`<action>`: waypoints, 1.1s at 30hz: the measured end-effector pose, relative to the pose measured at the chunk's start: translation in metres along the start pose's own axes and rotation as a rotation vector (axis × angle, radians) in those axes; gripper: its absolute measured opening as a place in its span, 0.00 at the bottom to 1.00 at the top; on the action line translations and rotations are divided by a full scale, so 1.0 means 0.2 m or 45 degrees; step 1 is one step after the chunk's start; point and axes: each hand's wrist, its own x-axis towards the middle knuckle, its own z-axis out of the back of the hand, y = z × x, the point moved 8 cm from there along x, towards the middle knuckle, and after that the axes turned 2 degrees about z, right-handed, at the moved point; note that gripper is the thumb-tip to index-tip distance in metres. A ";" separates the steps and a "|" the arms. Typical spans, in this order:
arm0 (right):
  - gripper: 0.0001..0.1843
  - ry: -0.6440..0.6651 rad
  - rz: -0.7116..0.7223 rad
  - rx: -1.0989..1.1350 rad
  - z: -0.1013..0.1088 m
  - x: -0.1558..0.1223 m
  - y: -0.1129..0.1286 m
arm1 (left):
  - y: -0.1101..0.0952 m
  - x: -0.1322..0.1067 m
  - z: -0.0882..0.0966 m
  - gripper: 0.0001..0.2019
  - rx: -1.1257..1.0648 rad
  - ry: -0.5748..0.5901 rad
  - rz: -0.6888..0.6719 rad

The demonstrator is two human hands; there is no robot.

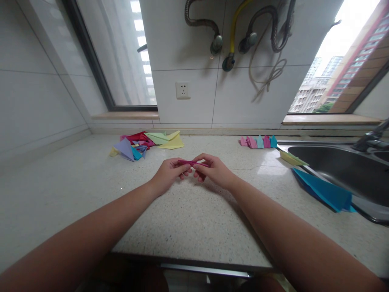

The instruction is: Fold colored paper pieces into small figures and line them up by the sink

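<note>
I pinch the folded magenta paper [193, 163] between my left hand [169, 174] and right hand [214, 170], its long axis running left-right, fingers clamped on each end.

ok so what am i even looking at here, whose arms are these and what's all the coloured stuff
This is one picture from a camera worn on a person's head, looking forward and down, so the two bare arms are the wearer's own. The left hand and right hand together pinch a narrow magenta folded paper just above a speckled countertop. Further back on the left lies a loose pile of folded papers; to the right stands a row of small folded pieces, pink and teal. A blue folded paper lies at the edge of the steel sink.
</note>
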 end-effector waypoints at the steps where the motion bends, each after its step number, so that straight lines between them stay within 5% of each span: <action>1: 0.18 -0.007 -0.007 -0.004 0.00 0.00 0.00 | 0.00 0.00 0.00 0.14 0.011 -0.002 -0.001; 15: 0.16 -0.186 0.218 -0.152 0.07 0.00 0.07 | -0.08 -0.02 0.01 0.15 -0.067 -0.102 -0.093; 25: 0.17 -0.164 0.185 -0.048 0.05 0.01 0.05 | -0.06 -0.01 0.01 0.20 -0.004 -0.105 -0.068; 33: 0.13 -0.124 0.093 -0.324 0.05 0.00 0.02 | -0.03 -0.01 0.03 0.13 0.116 -0.131 -0.038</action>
